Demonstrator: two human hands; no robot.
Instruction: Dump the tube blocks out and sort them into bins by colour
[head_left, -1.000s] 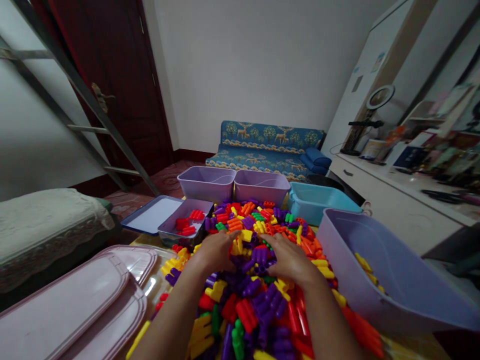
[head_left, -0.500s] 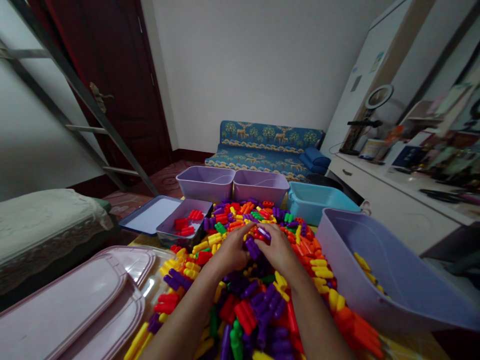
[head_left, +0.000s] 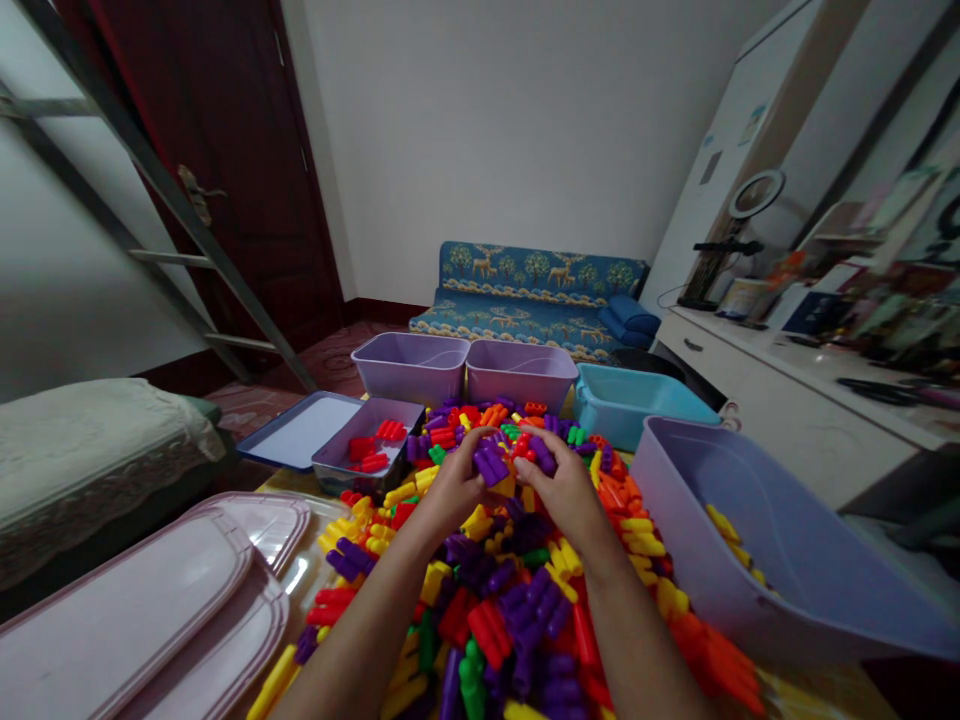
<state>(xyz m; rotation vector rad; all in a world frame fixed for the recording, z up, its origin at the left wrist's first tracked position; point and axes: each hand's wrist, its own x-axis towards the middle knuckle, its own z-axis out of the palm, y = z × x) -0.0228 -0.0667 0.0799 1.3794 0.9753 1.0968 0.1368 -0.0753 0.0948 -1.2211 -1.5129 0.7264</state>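
My left hand (head_left: 452, 490) is closed on a purple building block (head_left: 491, 463), a plastic piece of joined tubes. Opposite it, my right hand (head_left: 566, 493) grips another purple block (head_left: 543, 456), with a red block (head_left: 523, 447) beside it at the fingertips. A small gap separates the two hands' pieces. Both hands are just above a large heap of building blocks (head_left: 529, 610) in purple, red, yellow, green and orange. My forearms cover part of the heap.
Behind the heap stand two lilac bins (head_left: 409, 382) and a turquoise bin (head_left: 637, 405). A larger lilac bin (head_left: 757, 590) at right holds yellow blocks. At left are a small box (head_left: 334, 465) with red blocks, a blue-rimmed lid (head_left: 300, 430) and pale pink lids (head_left: 127, 620).
My hands have lifted slightly and moved apart. The purple block in my left hand has come up into clear view, and the right hand's pieces have turned.
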